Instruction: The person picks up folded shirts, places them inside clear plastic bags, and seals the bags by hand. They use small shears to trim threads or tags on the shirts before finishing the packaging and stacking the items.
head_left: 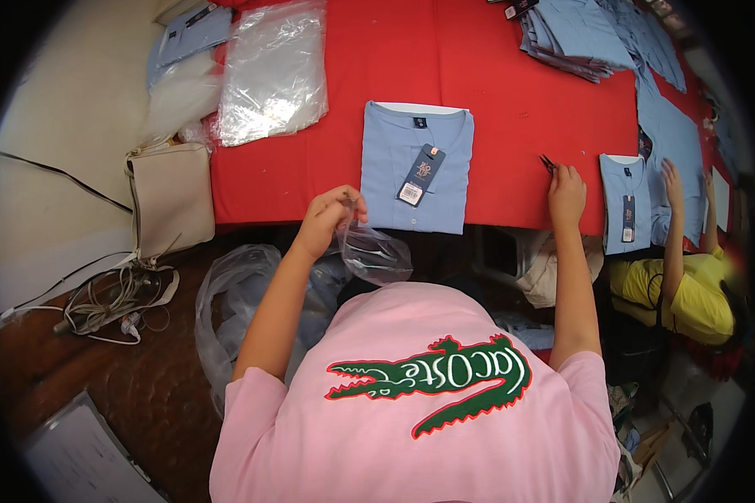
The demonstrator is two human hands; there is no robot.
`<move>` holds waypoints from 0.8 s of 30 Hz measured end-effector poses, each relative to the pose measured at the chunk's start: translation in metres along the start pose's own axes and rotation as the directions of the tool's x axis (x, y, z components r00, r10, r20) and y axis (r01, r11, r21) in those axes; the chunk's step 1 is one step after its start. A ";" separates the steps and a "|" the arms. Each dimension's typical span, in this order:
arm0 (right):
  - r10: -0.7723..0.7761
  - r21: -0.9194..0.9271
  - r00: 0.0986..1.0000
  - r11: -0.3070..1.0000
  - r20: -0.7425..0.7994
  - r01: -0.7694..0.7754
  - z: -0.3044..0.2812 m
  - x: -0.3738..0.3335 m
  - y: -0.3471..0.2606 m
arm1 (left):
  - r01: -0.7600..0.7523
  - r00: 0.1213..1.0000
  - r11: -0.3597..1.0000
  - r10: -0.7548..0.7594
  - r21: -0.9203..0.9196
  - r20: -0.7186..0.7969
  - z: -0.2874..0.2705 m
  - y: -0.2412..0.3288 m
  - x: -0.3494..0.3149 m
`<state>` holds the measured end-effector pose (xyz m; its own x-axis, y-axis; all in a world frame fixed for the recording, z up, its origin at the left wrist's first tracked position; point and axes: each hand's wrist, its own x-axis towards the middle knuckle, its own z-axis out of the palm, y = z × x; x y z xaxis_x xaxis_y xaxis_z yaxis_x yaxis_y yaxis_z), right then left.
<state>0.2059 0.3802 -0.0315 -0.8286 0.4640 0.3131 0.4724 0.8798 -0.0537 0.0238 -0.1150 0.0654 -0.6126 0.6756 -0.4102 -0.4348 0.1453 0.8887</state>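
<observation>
A folded light-blue shirt [386,180] lies on the red-covered table in front of me, with a navy hang tag [421,174] on its front and a strip of white board showing at its top edge. My left hand [334,220] is by the shirt's lower left corner, its fingers closed on a crumpled clear plastic bag [376,254] that hangs past the table edge. Well to the right of the shirt, my right hand [567,197] rests at the table with its fingers round small dark thread snips [547,163], whose points face away from me.
Clear plastic bags [273,71] lie stacked at the far left of the red table [495,134]. Blue shirts [575,38] are piled at the far right. A person in yellow [688,293] works beside another folded shirt [623,205]. A beige bag [174,197] and coiled cables [117,298] are at left.
</observation>
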 end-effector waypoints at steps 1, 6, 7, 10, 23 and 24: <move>0.044 0.016 0.999 0.999 0.000 -0.044 0.003 0.000 -0.004 | 0.050 0.997 0.997 -0.047 -0.058 0.061 -0.003 0.004 0.010; 0.214 0.775 0.890 0.438 0.403 -0.456 -0.033 0.008 -0.138 | -0.097 0.864 0.486 0.475 0.868 -0.169 0.016 -0.008 0.074; 0.143 0.788 0.888 0.416 0.436 -0.454 -0.040 0.007 -0.164 | -0.083 0.822 0.420 0.541 0.904 -0.176 0.022 -0.007 0.084; -0.018 0.736 0.869 0.539 0.495 -0.408 -0.062 0.018 -0.238 | -0.131 0.798 0.366 0.591 0.922 -0.121 0.018 -0.019 0.117; -0.260 0.562 0.906 0.827 0.334 0.030 -0.033 0.057 -0.275 | -0.191 0.828 0.458 0.551 0.868 -0.109 0.010 -0.017 0.136; -0.258 0.558 0.899 0.829 0.354 0.018 -0.035 0.058 -0.275 | -0.197 0.824 0.461 0.557 0.865 -0.109 0.010 -0.020 0.136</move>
<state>0.0385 0.1611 0.0345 -0.9732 0.2266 -0.0401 0.2088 0.7959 -0.5683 -0.0443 -0.0183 -0.0058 -0.8183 0.5588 0.1348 0.4917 0.5589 0.6677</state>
